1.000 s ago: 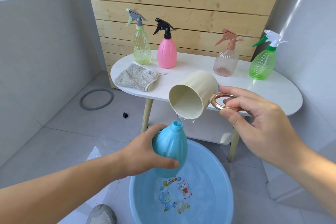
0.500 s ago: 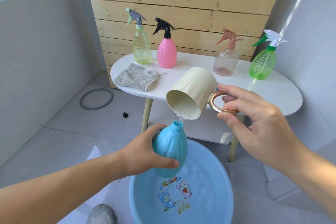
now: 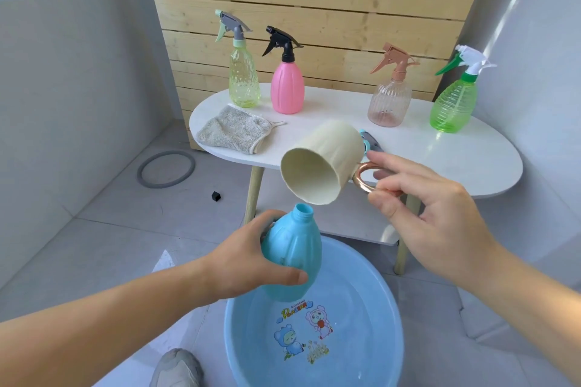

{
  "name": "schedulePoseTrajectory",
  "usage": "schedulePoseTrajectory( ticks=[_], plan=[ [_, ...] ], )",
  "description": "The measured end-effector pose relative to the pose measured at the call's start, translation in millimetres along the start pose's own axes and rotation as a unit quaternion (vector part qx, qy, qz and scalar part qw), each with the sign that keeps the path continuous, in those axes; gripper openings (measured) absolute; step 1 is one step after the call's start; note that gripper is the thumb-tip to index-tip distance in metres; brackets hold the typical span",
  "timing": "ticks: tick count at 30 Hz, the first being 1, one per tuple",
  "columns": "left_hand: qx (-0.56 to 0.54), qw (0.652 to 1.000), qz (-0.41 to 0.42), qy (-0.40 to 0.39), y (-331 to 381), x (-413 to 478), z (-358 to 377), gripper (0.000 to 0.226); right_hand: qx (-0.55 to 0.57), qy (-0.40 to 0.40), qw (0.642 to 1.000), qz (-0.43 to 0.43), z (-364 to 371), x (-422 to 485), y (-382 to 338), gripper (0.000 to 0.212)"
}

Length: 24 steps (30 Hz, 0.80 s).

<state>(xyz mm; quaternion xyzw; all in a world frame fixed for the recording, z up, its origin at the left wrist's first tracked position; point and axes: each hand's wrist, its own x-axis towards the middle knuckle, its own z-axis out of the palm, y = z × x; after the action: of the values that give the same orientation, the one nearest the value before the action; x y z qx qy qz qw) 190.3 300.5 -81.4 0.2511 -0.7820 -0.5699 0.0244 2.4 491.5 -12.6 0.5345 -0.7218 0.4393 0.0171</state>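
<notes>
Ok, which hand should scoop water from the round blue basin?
Right. The right hand holds the cream plastic cup by its copper handle; the left hand grips the uncapped blue plastic bottle over the basin.

Open gap between cup point(image 3: 320, 163) and bottle point(image 3: 290, 258)

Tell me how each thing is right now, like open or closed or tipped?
blue bottle, cap off, gripped by the left hand over the basin.
cream cup, tipped over, looks empty, right hand holding its handle.
basin, holding water.
four spray bottles, upright, spray tops on.
cloth, lying on the table.
</notes>
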Motion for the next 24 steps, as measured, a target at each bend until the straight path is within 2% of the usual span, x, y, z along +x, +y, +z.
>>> schedulePoseTrajectory(
  ticks=[2, 4, 7, 10, 14, 18, 24],
  plan=[
    [0.001, 1.0, -0.003, 0.002, -2, -1, 0, 0.077, 0.117, -0.014, 0.984, 0.137, 7, 0, 1, 0.016],
    [0.005, 1.0, -0.006, 0.006, -4, -1, 0, 0.075, 0.195, -0.011, 0.954, 0.228, 18, -1, 14, 0.019],
    [0.007, 1.0, -0.012, 0.001, -13, -1, 1, 0.074, 0.225, -0.028, 0.92, 0.321, 39, -6, 40, 0.025],
    [0.019, 1.0, -0.008, -0.008, -24, -1, 4, 0.075, 0.193, -0.093, 0.901, 0.376, 65, -16, 73, 0.027],
    [0.032, 0.999, -0.01, -0.014, -38, 7, 10, 0.077, 0.093, -0.177, 0.903, 0.382, 98, -31, 128, 0.034],
    [0.034, 0.999, -0.018, -0.019, -55, 18, 18, 0.077, 0.02, -0.263, 0.911, 0.318, 124, -41, 170, 0.046],
    [0.031, 0.999, -0.038, -0.018, -97, 27, 32, 0.083, -0.029, -0.313, 0.924, 0.22, 173, -71, 220, 0.026]
  ],
)
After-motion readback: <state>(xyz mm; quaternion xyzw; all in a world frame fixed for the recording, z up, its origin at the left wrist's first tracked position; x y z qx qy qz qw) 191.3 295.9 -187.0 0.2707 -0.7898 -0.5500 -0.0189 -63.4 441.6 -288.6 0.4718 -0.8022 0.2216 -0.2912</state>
